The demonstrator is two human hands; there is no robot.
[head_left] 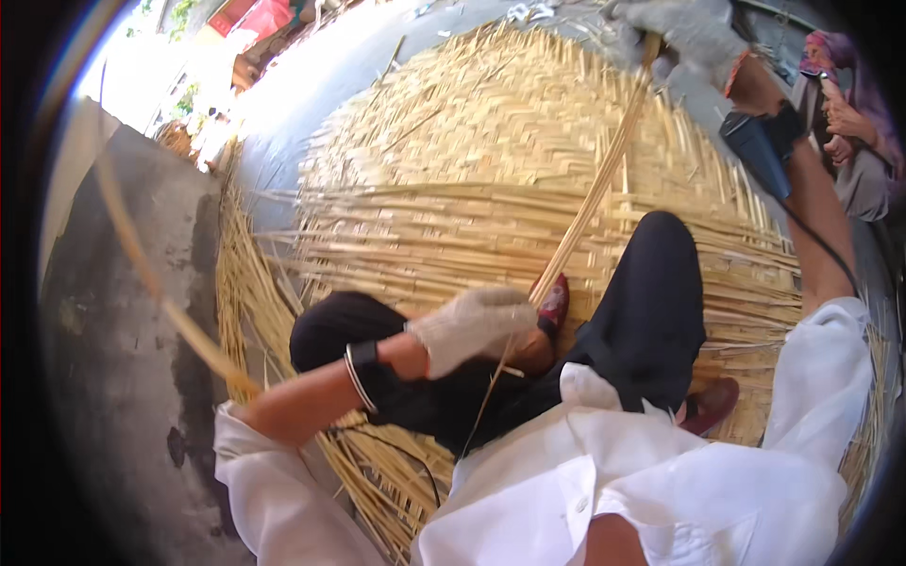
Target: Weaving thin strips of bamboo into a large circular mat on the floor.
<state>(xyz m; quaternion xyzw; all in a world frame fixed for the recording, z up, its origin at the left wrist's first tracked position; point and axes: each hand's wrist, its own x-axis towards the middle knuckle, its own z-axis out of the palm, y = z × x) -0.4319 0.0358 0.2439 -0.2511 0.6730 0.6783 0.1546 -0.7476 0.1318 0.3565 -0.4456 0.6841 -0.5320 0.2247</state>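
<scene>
**Across the woven mat: a long bamboo strip held at both ends**

Over the lap of the seated person, a long thin bamboo strip ran diagonally from the raised right hand near the top of the view down to the left hand by the knee. Both hands wore pale cloth gloves. The right hand was closed around the strip's upper end; the left hand was curled shut on its lower part, with a finer sliver trailing below it toward the white shirt. The strip lay above the large woven mat on which the person sat, black trousers and red shoes resting on the weave.

Judged from its gentle bow, the strip looked light, springy and stiff along its length, yet easy to split or kink if bent sharply. Its edges were probably sharp and its skin smooth, so the gloves made sense. A grip near each end, as shown, kept it taut; a hold closer to the middle would control whip better.

Loose splints fanned out at the mat's left edge beside a grey concrete slab. Another person sat at the upper right, apart from the work. A dark device was strapped to the right forearm.
</scene>
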